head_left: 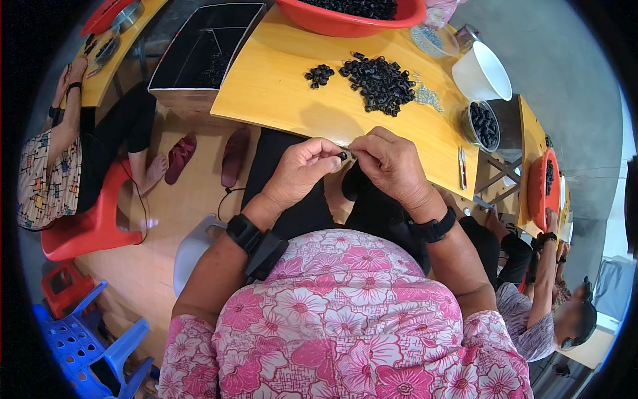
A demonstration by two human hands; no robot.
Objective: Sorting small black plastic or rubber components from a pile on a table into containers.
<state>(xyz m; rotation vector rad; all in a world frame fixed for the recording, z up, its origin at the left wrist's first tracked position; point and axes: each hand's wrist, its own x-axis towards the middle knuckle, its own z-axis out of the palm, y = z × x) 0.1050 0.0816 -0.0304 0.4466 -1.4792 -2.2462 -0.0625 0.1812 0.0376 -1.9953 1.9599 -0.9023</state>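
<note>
Pinching a rounded black piece (343, 156) (left hand (300, 171)).

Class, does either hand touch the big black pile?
No: the left hand and right hand are by the table edge, apart from the big pile.

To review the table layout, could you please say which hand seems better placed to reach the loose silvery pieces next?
Probably the right hand: it is nearer the silvery pieces, while the left hand is farther and holds a small black piece. Whether the right hand is free is unclear.
</note>
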